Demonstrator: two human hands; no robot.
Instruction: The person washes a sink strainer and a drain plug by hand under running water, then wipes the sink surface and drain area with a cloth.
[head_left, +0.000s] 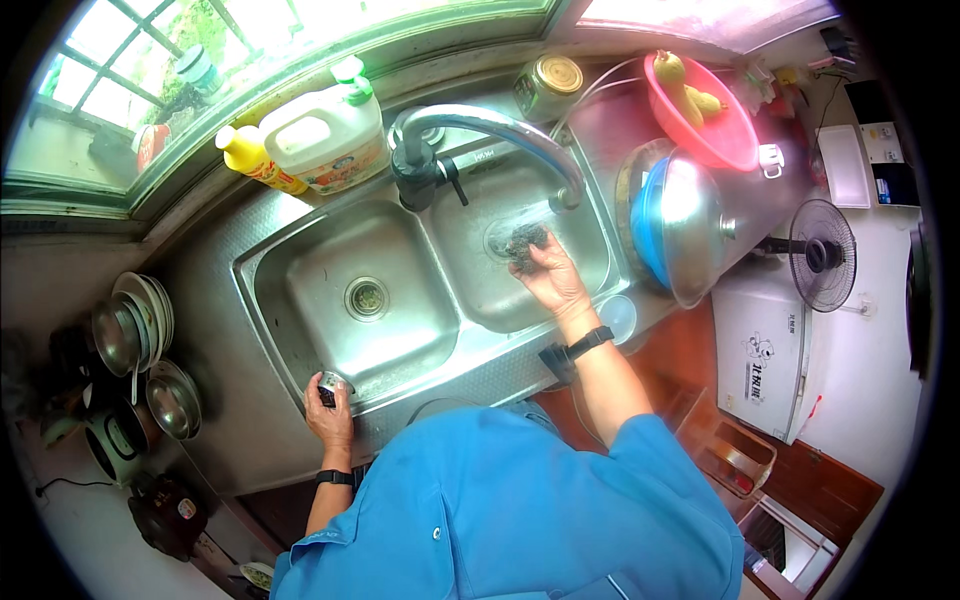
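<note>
My right hand (553, 279) is over the right basin (487, 304) of a stainless steel double sink, gripping a dark, wiry scouring pad (527, 244). Water runs from the curved chrome faucet (502, 120) onto the pad and fingers. At the near-left corner of the left basin (337, 255), my left hand (330, 412) has its thumb and fingers around a small, round, pale and dark object (328, 391). What that object is cannot be made out. A drain strainer (367, 298) with bits in it sits in the left basin.
Behind the sink stand a yellow bottle (259, 159), a white jug (330, 142) and a lidded glass jar (546, 86). To the right are a glass lid (694, 232) over a blue bowl, a pink basin (739, 139) with squashes and a clear cup (617, 319). Stacked plates (154, 315) stand left.
</note>
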